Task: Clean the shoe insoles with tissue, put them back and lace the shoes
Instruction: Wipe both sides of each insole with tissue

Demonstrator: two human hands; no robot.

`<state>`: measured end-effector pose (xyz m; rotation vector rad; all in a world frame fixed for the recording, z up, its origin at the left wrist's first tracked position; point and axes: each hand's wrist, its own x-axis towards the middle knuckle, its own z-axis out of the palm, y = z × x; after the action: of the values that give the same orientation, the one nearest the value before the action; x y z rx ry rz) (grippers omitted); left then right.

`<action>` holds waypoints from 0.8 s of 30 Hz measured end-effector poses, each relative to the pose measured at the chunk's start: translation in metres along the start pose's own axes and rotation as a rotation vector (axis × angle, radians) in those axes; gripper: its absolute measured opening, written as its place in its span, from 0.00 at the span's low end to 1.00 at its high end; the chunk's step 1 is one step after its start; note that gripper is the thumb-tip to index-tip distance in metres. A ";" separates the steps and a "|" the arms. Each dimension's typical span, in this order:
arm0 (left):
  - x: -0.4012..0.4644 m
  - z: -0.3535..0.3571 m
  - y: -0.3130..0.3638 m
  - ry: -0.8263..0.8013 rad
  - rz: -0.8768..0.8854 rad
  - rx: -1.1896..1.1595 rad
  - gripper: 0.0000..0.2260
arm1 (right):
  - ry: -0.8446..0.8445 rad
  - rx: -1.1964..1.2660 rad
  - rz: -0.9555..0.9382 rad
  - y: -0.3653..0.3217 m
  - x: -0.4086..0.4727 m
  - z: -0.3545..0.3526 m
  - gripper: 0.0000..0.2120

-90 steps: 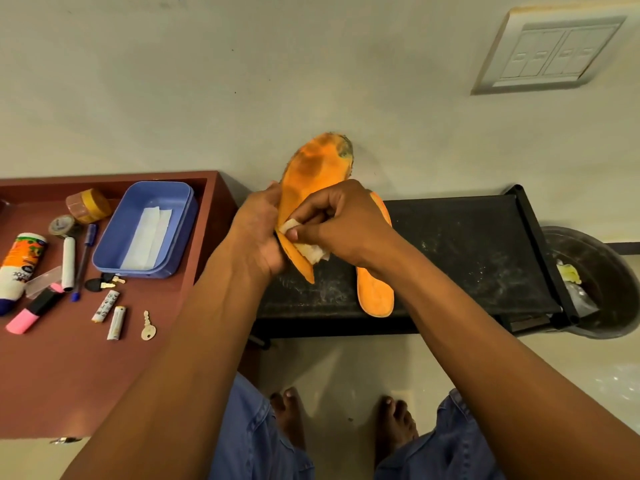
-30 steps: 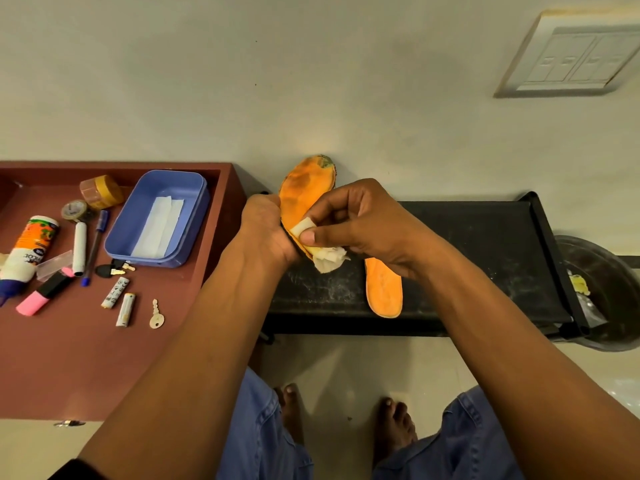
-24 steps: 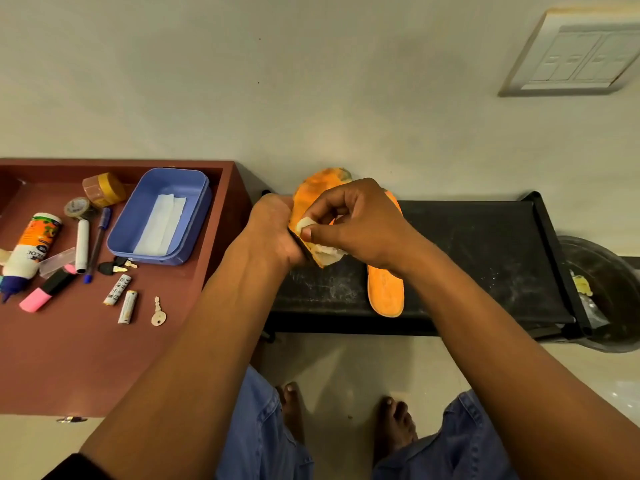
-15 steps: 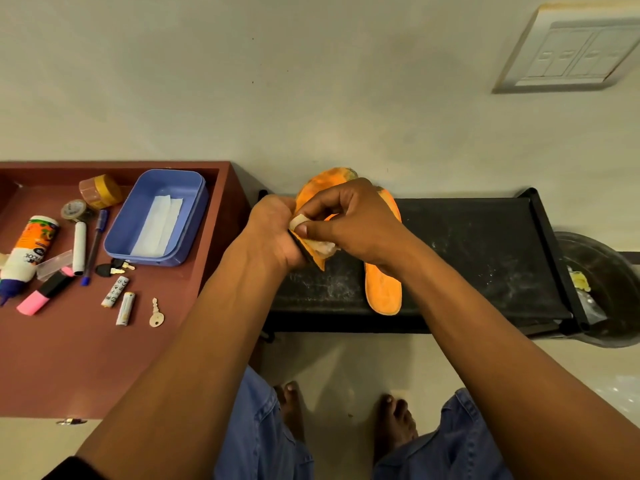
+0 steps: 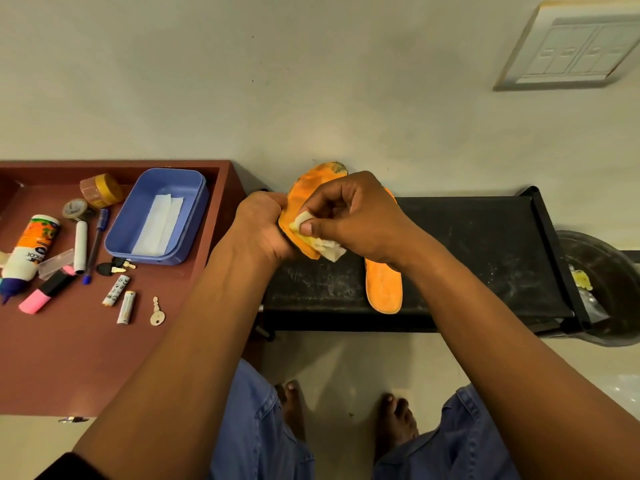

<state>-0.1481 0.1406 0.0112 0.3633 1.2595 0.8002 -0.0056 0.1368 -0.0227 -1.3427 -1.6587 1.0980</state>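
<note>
My left hand (image 5: pixel 261 228) grips an orange insole (image 5: pixel 304 190) by its lower half, holding it upright above the black rack; its toe end is stained dark. My right hand (image 5: pixel 353 216) pinches a crumpled white tissue (image 5: pixel 320 242) and presses it against the insole's face. A second orange insole (image 5: pixel 383 287) lies flat on the black rack (image 5: pixel 485 258), partly hidden under my right wrist. No shoes are in view.
A brown table (image 5: pixel 69 358) at left carries a blue tray (image 5: pixel 121 230) with folded tissue (image 5: pixel 159 223), a glue bottle (image 5: pixel 27 251), markers, batteries, tape rolls and a key (image 5: pixel 157 311). A dark bin (image 5: pixel 609 292) stands at right. Bare feet are on the floor below.
My right hand has rubbed the tissue up and down the held insole, whose tilt shifted slightly. The insole on the rack stayed put.
</note>
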 end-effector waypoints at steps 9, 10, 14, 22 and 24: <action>0.001 -0.003 0.004 0.019 0.024 0.037 0.24 | -0.080 -0.011 0.067 0.004 0.001 0.002 0.09; 0.004 -0.003 0.005 0.042 0.044 0.040 0.22 | -0.105 0.018 0.057 0.003 -0.001 0.000 0.10; 0.009 0.000 0.007 0.121 -0.040 -0.070 0.19 | -0.164 0.056 0.019 -0.001 -0.004 -0.003 0.09; 0.017 0.005 0.005 0.085 -0.051 -0.185 0.18 | 0.014 -0.211 0.058 0.002 -0.002 0.006 0.03; 0.015 0.009 0.003 0.041 -0.079 -0.169 0.19 | 0.085 -0.323 0.084 0.007 0.000 0.006 0.04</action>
<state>-0.1388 0.1549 0.0052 0.1606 1.2272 0.8429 -0.0085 0.1364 -0.0315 -1.6523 -1.7834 0.8287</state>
